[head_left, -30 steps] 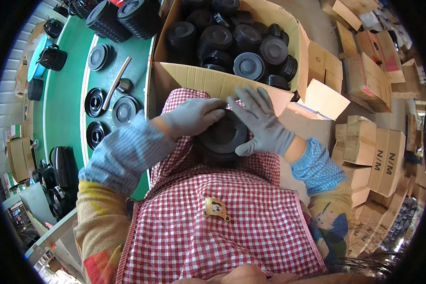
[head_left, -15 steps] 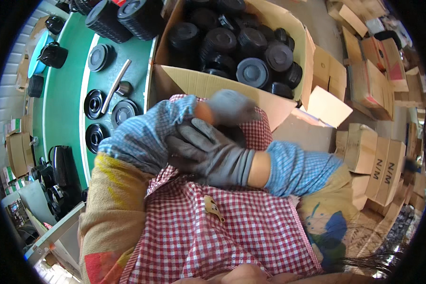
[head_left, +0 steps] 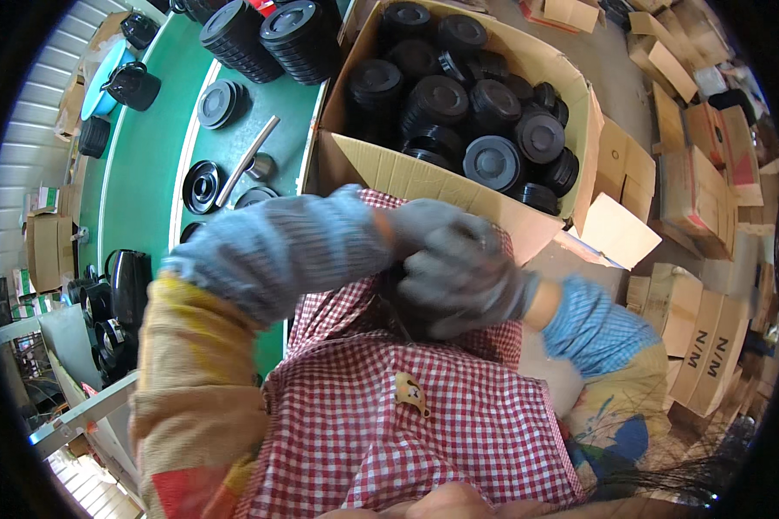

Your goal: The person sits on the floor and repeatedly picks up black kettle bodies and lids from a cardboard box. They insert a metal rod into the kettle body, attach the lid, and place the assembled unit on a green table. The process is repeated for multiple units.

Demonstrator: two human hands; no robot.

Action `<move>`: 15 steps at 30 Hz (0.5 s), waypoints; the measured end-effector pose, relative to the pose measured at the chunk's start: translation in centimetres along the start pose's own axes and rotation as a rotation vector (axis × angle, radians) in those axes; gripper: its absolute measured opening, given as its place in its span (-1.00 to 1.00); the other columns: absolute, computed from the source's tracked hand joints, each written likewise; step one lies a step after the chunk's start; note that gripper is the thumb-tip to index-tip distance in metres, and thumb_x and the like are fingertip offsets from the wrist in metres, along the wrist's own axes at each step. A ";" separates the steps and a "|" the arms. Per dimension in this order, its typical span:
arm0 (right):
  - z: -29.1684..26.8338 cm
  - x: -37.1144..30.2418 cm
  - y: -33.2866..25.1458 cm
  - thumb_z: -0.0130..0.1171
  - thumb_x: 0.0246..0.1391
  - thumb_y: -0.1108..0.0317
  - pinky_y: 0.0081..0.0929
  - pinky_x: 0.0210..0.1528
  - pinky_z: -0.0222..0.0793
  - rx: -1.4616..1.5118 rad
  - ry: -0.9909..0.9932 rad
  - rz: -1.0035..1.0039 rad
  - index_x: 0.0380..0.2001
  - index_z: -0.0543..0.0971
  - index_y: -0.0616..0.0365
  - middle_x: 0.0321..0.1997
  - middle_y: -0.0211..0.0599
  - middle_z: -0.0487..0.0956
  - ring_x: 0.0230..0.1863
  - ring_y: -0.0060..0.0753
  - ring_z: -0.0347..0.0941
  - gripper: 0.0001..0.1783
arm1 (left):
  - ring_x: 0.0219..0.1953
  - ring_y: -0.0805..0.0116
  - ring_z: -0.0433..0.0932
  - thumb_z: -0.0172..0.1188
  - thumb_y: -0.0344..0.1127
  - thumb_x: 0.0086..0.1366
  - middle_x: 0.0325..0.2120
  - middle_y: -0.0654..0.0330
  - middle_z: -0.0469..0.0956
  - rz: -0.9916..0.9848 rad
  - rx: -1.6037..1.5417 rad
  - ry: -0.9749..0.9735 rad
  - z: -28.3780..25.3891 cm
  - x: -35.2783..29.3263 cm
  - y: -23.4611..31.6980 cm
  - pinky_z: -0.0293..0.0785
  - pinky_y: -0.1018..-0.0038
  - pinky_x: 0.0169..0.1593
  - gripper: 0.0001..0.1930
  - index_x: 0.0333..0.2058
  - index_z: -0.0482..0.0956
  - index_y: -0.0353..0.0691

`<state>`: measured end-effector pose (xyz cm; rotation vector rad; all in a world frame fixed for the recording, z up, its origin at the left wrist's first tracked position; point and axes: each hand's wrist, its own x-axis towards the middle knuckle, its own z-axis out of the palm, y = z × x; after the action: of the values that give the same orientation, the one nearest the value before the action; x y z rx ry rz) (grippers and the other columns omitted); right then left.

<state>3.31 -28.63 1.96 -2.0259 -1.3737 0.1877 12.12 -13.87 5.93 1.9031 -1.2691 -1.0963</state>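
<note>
Both my hands wear grey gloves and meet in front of my red-and-white checked apron (head_left: 407, 432). My left hand (head_left: 428, 223) reaches across from the left, its fingers mostly covered by the other hand. Overlapping it from the right is my right hand (head_left: 463, 281), curled and smeared by motion. A dark patch shows beneath the hands, too hidden to identify. Just beyond them stands an open cardboard box (head_left: 398, 169) full of round black lids (head_left: 493, 163). Blue checked sleeve covers (head_left: 294, 251) wrap both forearms.
On the left, a green bench (head_left: 143, 173) carries stacked black lids (head_left: 301, 41), a metal rod (head_left: 247, 160), a small metal cup (head_left: 260, 167) and black rings (head_left: 202, 186). A black kettle body (head_left: 128, 285) stands nearer. Cardboard boxes (head_left: 710, 346) are piled on the right.
My right hand has shifted right and come over my left hand. My left hand has moved slightly down. The whole view has shifted, so the bench and box appear further right and lower.
</note>
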 end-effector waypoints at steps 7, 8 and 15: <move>0.0 7.0 -6.2 0.21 0.03 0.07 0.24 0.39 0.11 -0.362 0.217 0.047 0.19 0.53 -0.35 0.38 -0.29 0.34 0.45 -0.02 0.16 -0.43 | -0.29 0.13 0.69 0.04 -0.12 0.47 -0.42 0.25 0.67 0.083 0.334 0.092 0.9 2.8 -1.5 0.56 0.04 -0.15 -0.73 -0.30 0.61 -0.12; 1.0 7.6 -6.3 0.24 -0.05 0.06 0.26 0.31 0.18 -0.475 0.320 0.046 0.12 0.59 -0.42 0.36 -0.33 0.37 0.42 -0.03 0.21 -0.44 | -0.22 0.15 0.66 0.04 -0.10 0.47 -0.32 0.24 0.62 0.078 0.171 0.097 0.7 2.5 -1.6 0.56 0.06 -0.09 -0.75 -0.24 0.60 -0.11; -2.4 1.4 -0.7 0.09 0.19 0.00 0.19 0.42 0.07 -0.154 0.129 -0.141 0.25 0.48 -0.30 0.41 -0.27 0.35 0.47 -0.12 0.15 -0.46 | 0.13 0.20 0.51 0.07 -0.01 0.45 0.16 0.18 0.39 0.015 -0.653 -0.023 0.9 -1.7 -5.2 0.55 0.19 0.13 -0.63 0.11 0.54 -0.02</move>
<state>4.46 -28.36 4.55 -2.0164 -1.4802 -0.1123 13.27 -10.39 1.80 1.3838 -0.7916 -1.3245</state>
